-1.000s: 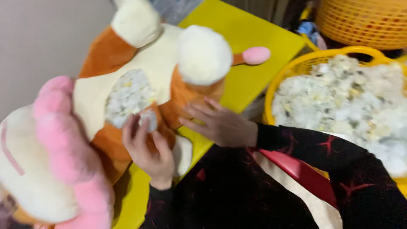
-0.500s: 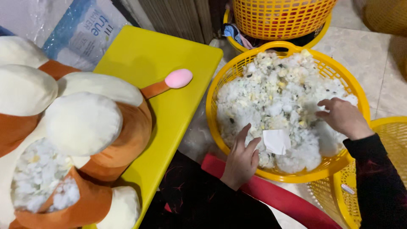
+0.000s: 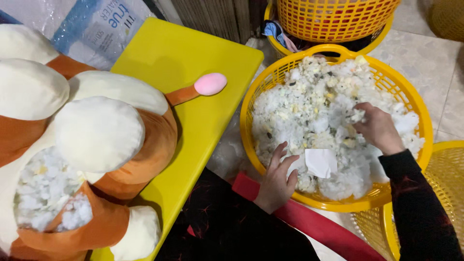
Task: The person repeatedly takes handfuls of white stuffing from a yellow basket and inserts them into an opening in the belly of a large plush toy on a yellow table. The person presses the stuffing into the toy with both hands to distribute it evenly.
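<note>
Both hands work the stuffing (image 3: 314,111) in the basket (image 3: 420,104), left hand (image 3: 278,179) spread, right hand (image 3: 377,128) pinching a tuft; at 9 o'clock, the toy (image 3: 96,140) on the counter (image 3: 193,53) remains part-filled.

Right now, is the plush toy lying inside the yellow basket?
No, the plush toy lies on the yellow table, beside the yellow basket, which holds only white stuffing and both hands.

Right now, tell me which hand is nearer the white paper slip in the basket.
Left. The left hand lies just beside the white paper slip, fingertips almost touching it. The right hand digs into the foam stuffing farther up and right.
</note>
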